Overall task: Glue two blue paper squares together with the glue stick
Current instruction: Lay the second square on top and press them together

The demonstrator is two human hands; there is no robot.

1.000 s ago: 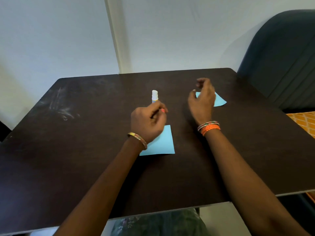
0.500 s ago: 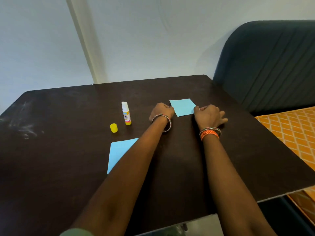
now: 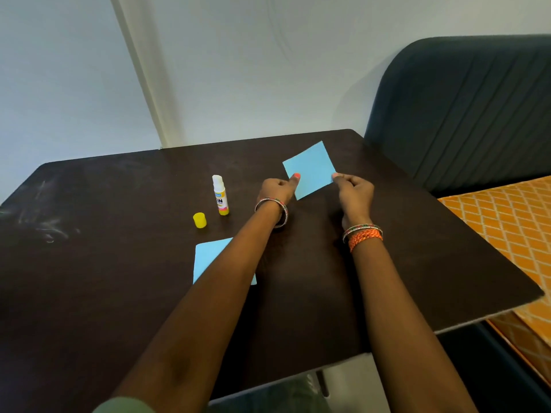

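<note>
A blue paper square (image 3: 311, 168) is lifted and tilted above the dark table (image 3: 119, 278). My left hand (image 3: 277, 189) pinches its left edge and my right hand (image 3: 354, 195) pinches its right corner. A second blue paper square (image 3: 208, 254) lies flat nearer to me, partly hidden under my left forearm. The uncapped glue stick (image 3: 220, 195) stands upright left of my left hand, white tip up. Its yellow cap (image 3: 199, 220) sits on the table just left of it.
A dark padded chair back (image 3: 465, 108) rises at the right behind the table. An orange patterned cushion (image 3: 507, 222) lies beyond the table's right edge. A pale wall stands behind. Chalky smudges mark the table's far left.
The far blue square was lying flat with both hands at its sides; now both hands hold it raised off the table. Before that, the left hand left the glue stick standing uncapped.
</note>
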